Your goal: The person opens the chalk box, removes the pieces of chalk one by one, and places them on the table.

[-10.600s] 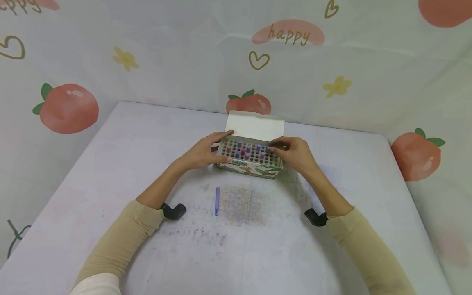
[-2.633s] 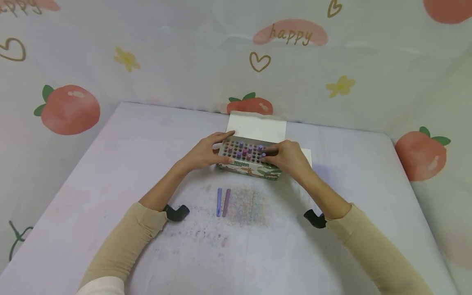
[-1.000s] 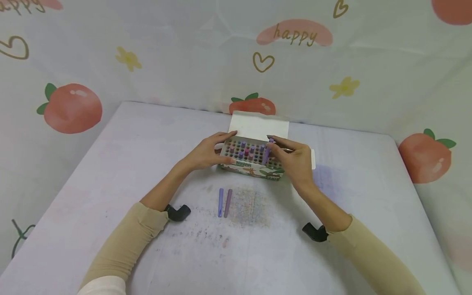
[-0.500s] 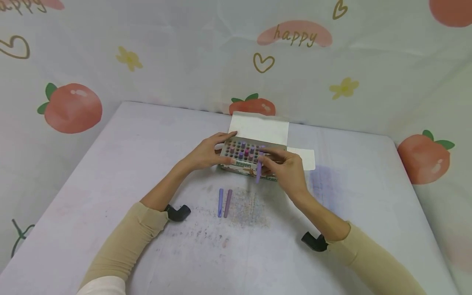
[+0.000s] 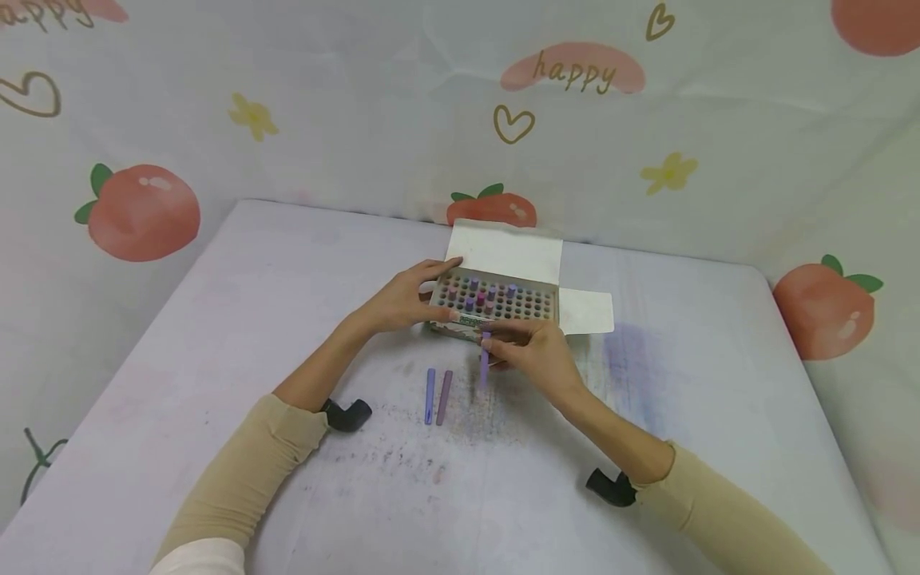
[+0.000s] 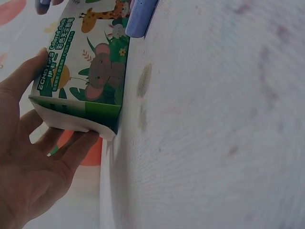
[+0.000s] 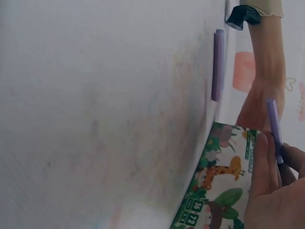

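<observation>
An open cardboard chalk box (image 5: 532, 305) with animal drawings on its front stands near the back of the table. Several purple and pink chalk sticks (image 5: 481, 299) poke up from its tray of holes. My left hand (image 5: 391, 303) grips the box's left end, thumb at the front edge and fingers round the back. In front of the box, my right hand (image 5: 542, 359) pinches a purple chalk stick (image 5: 485, 363) between thumb and fingers, held upright above the table. A blue-violet chalk stick (image 5: 430, 395) and a dull purple chalk stick (image 5: 445, 397) lie side by side on the table.
The box's white lid (image 5: 506, 247) is folded back, and a side flap (image 5: 587, 310) sticks out to the right. Chalk dust marks the white tabletop (image 5: 402, 487). Black wrist mounts sit at both cuffs. A fruit-printed cloth (image 5: 359, 112) hangs behind the table.
The right hand has drawn the purple chalk stick out of the box and brought it forward and left. Earlier, the dull purple stick joined the blue-violet one. The left hand stays on the box.
</observation>
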Motion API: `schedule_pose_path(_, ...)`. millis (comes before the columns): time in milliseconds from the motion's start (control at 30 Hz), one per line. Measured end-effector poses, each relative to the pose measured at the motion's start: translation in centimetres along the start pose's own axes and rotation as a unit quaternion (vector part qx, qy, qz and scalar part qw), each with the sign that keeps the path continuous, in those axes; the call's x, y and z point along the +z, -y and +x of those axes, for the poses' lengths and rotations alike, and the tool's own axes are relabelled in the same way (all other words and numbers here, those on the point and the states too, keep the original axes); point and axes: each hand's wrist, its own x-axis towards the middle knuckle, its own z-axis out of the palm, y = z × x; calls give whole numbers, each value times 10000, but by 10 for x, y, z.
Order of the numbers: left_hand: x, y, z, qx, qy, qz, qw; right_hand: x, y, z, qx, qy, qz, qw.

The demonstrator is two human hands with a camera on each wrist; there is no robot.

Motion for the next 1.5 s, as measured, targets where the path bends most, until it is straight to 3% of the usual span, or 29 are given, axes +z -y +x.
schedule_pose_path(367, 0, 1, -1, 66, 23, 39, 10000, 13, -13, 1, 802, 282, 314, 9959)
schedule_pose_path(700, 1, 1, -2, 2, 34, 114, 9999, 22, -21, 1, 1079, 713, 433, 9907)
schedule_pose_path(1100, 0, 1, -1, 61, -3, 77, 10000, 31, -28, 4, 1095, 810, 93, 9906)
schedule_pose_path(1500, -1, 1, -1, 58, -24, 58, 10000, 31, -28, 4, 1100, 840, 154, 9903)
